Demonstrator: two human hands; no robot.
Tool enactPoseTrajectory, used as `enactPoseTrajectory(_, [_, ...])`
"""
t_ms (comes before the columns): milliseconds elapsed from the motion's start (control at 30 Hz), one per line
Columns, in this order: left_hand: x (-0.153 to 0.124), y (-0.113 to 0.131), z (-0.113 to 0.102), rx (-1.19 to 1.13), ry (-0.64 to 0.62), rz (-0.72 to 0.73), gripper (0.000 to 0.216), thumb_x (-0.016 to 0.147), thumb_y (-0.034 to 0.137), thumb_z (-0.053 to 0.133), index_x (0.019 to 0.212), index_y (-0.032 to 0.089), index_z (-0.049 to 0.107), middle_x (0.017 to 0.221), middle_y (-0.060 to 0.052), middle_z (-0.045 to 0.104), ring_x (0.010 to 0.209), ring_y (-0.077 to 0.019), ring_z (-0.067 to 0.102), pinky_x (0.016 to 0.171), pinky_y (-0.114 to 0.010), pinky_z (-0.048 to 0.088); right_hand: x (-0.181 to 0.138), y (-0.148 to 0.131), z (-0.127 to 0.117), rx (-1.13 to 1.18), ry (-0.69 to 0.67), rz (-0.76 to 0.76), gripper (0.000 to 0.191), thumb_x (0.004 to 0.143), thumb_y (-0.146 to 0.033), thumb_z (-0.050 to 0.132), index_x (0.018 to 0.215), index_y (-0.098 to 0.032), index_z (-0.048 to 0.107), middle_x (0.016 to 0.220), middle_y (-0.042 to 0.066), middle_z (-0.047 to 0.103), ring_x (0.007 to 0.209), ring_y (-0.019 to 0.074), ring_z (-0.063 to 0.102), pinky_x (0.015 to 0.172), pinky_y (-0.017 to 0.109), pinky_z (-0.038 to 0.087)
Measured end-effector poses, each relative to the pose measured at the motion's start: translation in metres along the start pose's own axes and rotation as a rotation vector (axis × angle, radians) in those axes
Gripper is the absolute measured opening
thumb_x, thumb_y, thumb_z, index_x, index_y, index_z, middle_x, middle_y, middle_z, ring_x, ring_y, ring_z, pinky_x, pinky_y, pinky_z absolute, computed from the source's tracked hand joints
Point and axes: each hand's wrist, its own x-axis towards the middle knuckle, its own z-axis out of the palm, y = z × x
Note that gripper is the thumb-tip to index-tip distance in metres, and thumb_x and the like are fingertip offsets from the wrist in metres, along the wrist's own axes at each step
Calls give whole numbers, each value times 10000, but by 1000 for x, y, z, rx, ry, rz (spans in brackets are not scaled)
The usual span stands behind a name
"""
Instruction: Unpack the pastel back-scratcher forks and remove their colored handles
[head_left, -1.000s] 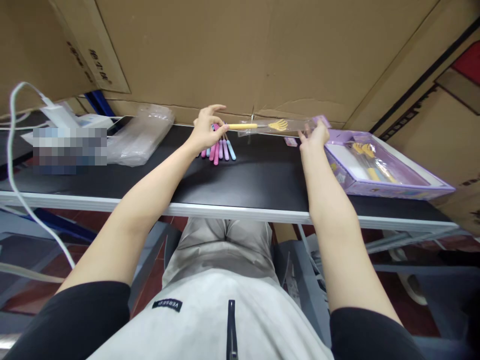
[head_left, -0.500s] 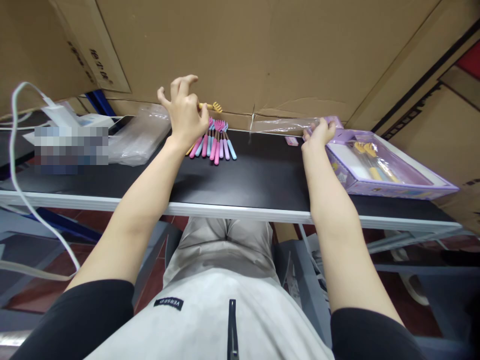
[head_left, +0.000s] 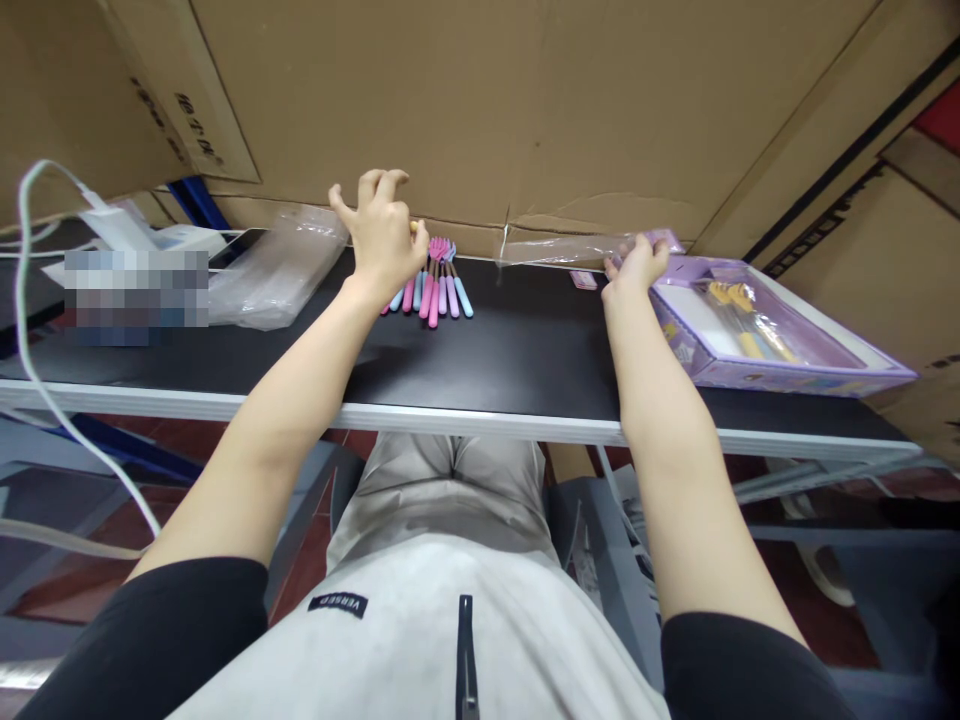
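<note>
Reaching over the black table (head_left: pixel 525 345), you are holding your left hand (head_left: pixel 382 235) just left of the row of small plastic forks (head_left: pixel 436 285), over its leftmost handles. The fingers (head_left: pixel 375 185) are curling upward like a claw, and a sliver of yellow piece (head_left: pixel 412 227) is peeking out on the side of the hand facing the row. The hand is hiding the rest, so you cannot tell whether the fingers are gripping it. The forks themselves are lying side by side with pink, blue and purple handles pointing toward you and their heads pointing at the cardboard wall (head_left: pixel 525 100) behind them.

Well to the right of the forks, your right hand (head_left: pixel 636 265) is pinching one end of a clear plastic sleeve (head_left: pixel 559 248), its fingers closing on it, while the sleeve's other end is stretching back toward the forks. Farther right of the forks, beyond that hand, a purple box (head_left: pixel 795 375) is sitting open. Left of the forks, past your left hand, a heap of clear plastic bags (head_left: pixel 274 265) is lying.
</note>
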Motion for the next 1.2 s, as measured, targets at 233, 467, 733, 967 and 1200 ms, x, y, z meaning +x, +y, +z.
enactPoseTrajectory(233, [2, -2, 9, -10, -67, -6, 462, 959, 390, 469, 1258, 198, 765, 1642, -76, 589, 1586, -377, 335, 1354, -666, -7, 28, 15, 0, -61, -63, -25, 678, 1027, -188, 448, 1682, -356, 393, 1542, 71, 586, 1336, 164, 689, 940, 355, 663])
enactPoseTrajectory(467, [4, -5, 27, 152, -341, 21, 507, 913, 327, 484, 1293, 138, 763, 1411, -205, 713, 1524, -500, 430, 1289, -825, 51, 26, 17, 1, -25, -48, -25, 700, 993, -173, 453, 1669, -352, 419, 1543, 71, 605, 1303, 185, 713, 1000, 433, 659])
enactPoseTrajectory(733, [8, -17, 43, 218, -486, 35, 492, 946, 340, 529, 1332, 128, 748, 1428, -257, 692, 1500, -514, 467, 1268, -832, 122, 20, 17, 5, -248, -165, -86, 631, 1064, -189, 372, 1682, -304, 410, 1649, 114, 492, 1396, 187, 667, 962, 362, 667])
enactPoseTrajectory(967, [10, -21, 48, 252, -471, 25, 473, 961, 401, 546, 1303, 152, 760, 1378, -254, 707, 1448, -492, 515, 1278, -783, 186, 13, 20, 14, -282, -251, -137, 637, 1027, -188, 451, 1647, -332, 466, 1563, 127, 545, 1389, 232, 662, 972, 435, 652])
enactPoseTrajectory(1200, [8, -16, 40, 254, -497, -5, 384, 982, 396, 553, 1104, 128, 800, 1283, -254, 737, 1414, -485, 560, 1281, -710, 254, -1, 28, 24, -283, -376, -142, 478, 994, -270, 550, 1461, -292, 649, 1398, 114, 646, 1199, 249, 742, 925, 501, 629])
